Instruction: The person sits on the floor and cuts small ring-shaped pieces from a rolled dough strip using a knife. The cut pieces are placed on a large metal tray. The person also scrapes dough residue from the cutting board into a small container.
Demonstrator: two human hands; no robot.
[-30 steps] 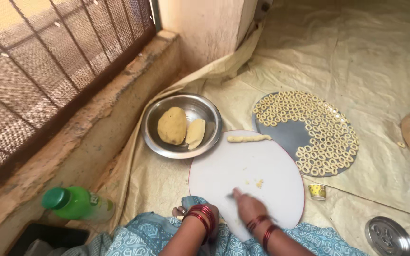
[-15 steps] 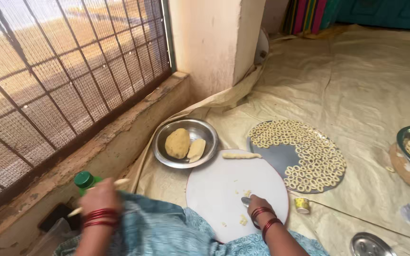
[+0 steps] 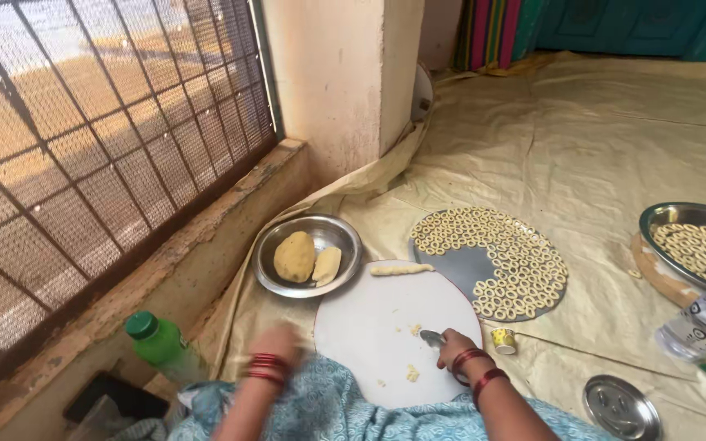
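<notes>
Since half a second ago my left hand (image 3: 278, 343) swung back from the green bottle (image 3: 157, 339) toward the white board (image 3: 386, 322), blurred, grip unreadable; right hand (image 3: 451, 347) curled around a small metal tool (image 3: 432, 336) at board's right edge; dough roll (image 3: 400, 269) at board's far edge

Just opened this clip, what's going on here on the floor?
A person sits on a sheet-covered floor making small dough rings. The right hand holds a small metal tool on the white round board, where dough crumbs lie and a rolled dough stick rests at the far edge. The left hand is blurred, off the board near the green bottle. A steel bowl holds dough lumps; shaped rings cover a round grey plate.
</notes>
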